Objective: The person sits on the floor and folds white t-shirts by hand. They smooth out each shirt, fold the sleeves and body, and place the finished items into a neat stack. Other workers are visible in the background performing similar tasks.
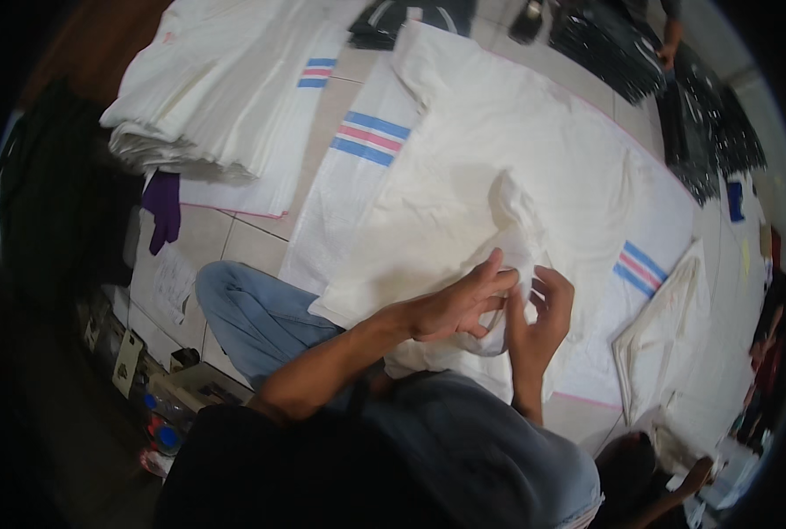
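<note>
A white short-sleeved shirt [485,132] lies spread over a white woven plastic sack [323,218] with blue and pink stripes. Its near edge reaches my crossed legs in blue jeans. A bunched, turned-up fold [522,244] of the shirt rises between my hands. From the left, my left hand [462,301] grips this fold, with the fingers partly inside the cloth. My right hand [542,314] pinches the same fold from the other side, its fingers curled. The fabric hides some of the fingertips.
At upper left stands a thick stack of white garments [201,99], with a purple cloth [162,208] below it. Glossy black packets [604,49] are piled at upper right beside another person's hand [667,56]. A folded white garment [670,324] lies right; another person's hand [697,476] shows lower right.
</note>
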{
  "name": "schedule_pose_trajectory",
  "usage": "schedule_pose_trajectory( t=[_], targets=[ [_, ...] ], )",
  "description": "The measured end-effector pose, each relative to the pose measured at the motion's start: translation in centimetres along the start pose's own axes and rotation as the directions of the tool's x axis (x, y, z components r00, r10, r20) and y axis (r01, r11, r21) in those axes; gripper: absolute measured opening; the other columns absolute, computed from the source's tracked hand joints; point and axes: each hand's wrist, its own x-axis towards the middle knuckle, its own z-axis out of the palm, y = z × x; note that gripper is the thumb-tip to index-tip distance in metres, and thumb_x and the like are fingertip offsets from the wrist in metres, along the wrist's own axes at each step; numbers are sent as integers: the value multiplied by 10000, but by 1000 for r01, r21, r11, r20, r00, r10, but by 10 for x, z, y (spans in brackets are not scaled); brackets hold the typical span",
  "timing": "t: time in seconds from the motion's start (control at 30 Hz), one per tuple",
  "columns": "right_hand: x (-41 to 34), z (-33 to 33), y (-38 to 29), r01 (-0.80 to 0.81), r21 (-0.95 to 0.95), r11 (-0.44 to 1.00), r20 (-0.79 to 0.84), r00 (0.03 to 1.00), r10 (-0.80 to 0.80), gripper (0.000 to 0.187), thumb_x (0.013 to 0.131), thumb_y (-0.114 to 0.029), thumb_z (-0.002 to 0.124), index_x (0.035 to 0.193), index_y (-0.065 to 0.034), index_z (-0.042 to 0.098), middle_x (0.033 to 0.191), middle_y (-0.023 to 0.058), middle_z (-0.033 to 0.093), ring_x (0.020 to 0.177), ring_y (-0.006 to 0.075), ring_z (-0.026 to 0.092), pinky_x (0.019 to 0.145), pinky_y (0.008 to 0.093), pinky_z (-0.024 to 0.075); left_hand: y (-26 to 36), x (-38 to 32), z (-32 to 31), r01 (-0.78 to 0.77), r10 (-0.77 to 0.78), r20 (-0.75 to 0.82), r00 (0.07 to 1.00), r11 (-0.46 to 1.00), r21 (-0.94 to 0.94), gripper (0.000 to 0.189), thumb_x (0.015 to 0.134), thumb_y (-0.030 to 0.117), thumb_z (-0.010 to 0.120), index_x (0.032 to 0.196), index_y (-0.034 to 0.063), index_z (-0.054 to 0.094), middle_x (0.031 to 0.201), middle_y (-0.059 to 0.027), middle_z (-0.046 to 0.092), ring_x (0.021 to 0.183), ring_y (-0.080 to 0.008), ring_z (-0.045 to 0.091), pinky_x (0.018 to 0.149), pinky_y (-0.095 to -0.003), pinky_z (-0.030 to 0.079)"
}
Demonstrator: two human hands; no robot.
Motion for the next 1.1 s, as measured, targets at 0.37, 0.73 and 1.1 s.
schedule_pose_trajectory(
  t=[0.37,0.73,1.1],
  targets=[
    [17,-60,9,-448,687,572,194,872,450,127,964,-136,579,885,-37,588,779,30,629,640,74,538,644,223,464,-15,69,-34,-345,613,233,755,70,936,380,855,164,781,1203,57,673,1191,-130,657,1077,-290,659,921,-370,534],
    [24,-70,4,-317,498,807,-26,925,380,390,1063,-312,554,791,-34,591,722,-12,569,644,46,489,583,233,398,1,71,-13,-473,583,187,791,389,790,220,903,48,694,1116,-11,692,1021,-139,695,913,-302,672,780,-384,521],
    [65,-72,7,-235,379,895,347,933,98,388,1009,-357,635,914,20,636,741,55,625,699,113,618,633,240,450,34,15,3,-475,496,193,847,542,693,261,1017,251,619,874,32,630,648,-132,561,570,-307,564,574,-395,427]
  ],
)
